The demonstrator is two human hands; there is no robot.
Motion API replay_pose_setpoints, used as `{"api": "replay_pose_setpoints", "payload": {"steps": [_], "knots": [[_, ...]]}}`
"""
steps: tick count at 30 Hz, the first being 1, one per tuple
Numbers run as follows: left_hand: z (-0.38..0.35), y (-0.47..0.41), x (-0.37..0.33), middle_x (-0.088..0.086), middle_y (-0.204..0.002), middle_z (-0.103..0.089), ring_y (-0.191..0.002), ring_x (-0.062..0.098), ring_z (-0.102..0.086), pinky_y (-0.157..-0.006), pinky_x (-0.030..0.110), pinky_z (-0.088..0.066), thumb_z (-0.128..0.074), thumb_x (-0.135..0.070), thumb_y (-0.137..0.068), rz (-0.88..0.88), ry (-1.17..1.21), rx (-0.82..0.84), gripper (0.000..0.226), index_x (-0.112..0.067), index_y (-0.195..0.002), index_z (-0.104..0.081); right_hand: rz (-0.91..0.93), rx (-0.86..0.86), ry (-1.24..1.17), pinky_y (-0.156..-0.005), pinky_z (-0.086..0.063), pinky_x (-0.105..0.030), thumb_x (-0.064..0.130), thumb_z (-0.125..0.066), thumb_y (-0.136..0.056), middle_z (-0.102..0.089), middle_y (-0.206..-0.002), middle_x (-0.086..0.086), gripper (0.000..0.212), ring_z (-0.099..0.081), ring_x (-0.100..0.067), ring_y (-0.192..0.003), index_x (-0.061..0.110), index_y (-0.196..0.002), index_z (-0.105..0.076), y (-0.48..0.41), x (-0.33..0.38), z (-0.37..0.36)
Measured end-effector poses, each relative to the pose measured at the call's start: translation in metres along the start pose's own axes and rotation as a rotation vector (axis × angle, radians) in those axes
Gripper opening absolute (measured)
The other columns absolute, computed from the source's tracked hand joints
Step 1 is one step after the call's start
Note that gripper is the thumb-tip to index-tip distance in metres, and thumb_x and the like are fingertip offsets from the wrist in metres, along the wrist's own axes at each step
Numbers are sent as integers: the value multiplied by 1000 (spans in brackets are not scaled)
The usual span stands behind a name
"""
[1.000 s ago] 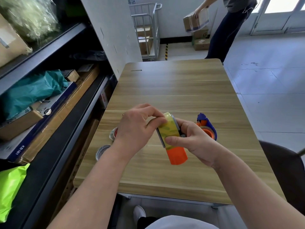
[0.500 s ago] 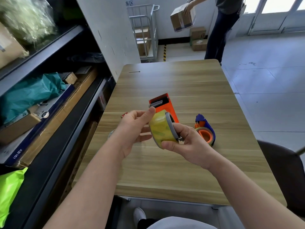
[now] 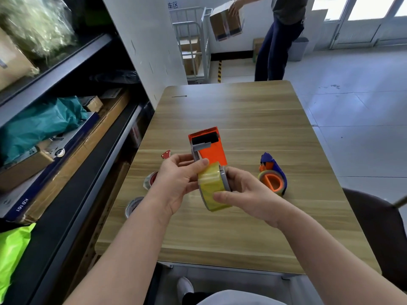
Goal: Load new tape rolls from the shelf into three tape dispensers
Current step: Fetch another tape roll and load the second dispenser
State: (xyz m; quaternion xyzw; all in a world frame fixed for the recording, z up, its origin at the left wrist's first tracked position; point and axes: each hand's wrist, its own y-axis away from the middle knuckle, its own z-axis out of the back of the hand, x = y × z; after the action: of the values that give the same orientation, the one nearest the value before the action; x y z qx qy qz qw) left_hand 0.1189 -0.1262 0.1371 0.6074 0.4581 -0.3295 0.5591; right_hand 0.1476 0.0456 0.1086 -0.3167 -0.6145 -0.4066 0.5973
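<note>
I hold an orange tape dispenser (image 3: 212, 150) above the wooden table (image 3: 231, 111), its toothed blade and black roller pointing away from me. A yellowish clear tape roll (image 3: 211, 186) sits on its hub. My right hand (image 3: 246, 194) grips the roll and the grey hub side. My left hand (image 3: 178, 181) pinches the top of the roll near the dispenser's grey flap with thumb and fingers. A blue dispenser (image 3: 273, 175) with an orange core and a tape roll in it lies on the table to the right.
Two small tape rolls (image 3: 150, 180) (image 3: 133, 205) lie on the table's left edge, and a small red piece (image 3: 165, 154) beside my left hand. Shelves (image 3: 66, 133) with boxes and bags stand at left. A person carrying a carton (image 3: 226, 20) stands beyond the table. A dark chair (image 3: 374, 227) is at right.
The dispenser has been flipped from handle-toward-me to blade pointing away and raised. My left hand has shifted onto the roll's top. The person behind has swung the carton leftward.
</note>
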Motion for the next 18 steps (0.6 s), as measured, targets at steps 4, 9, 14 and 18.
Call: {"api": "replay_pose_setpoints", "payload": {"steps": [4,9,14,18], "knots": [[1,1,-1,1,-102,-69,-85,15,-70,-64,30,-59,-77,-29,-83,-268,-335,-78,28,-19,-104,-61,20,-51,-58,-92,-54,-28,-6,-59,-90,-68,-117,-8,42,-67,-16,-107,5,-130,-51,-4,0,-5],[17,6,4,-14,-111,-54,-105,11,-53,-86,32,-50,-44,-67,-87,-747,-817,-35,52,-36,-124,-63,87,-164,-32,-96,-53,-36,1,-58,-94,-68,-120,-12,41,-67,-21,-111,8,-133,-48,-9,6,1],[15,10,5,-1,-97,-67,-93,21,-53,-72,42,-51,-65,-37,-88,-1178,-1182,-104,29,-17,-106,-76,103,-255,286,-87,-52,-55,53,-59,-78,-68,-105,-3,45,-66,-27,-98,24,-113,-57,-14,7,2],[9,18,-5,-12,-83,-65,-86,14,-57,-73,40,-53,-77,-23,-80,-1047,-1127,-64,6,-22,-84,-72,89,-242,379,-83,-52,-54,60,-51,-76,-63,-104,-5,50,-63,-26,-93,23,-110,-53,-14,3,-1]]}}
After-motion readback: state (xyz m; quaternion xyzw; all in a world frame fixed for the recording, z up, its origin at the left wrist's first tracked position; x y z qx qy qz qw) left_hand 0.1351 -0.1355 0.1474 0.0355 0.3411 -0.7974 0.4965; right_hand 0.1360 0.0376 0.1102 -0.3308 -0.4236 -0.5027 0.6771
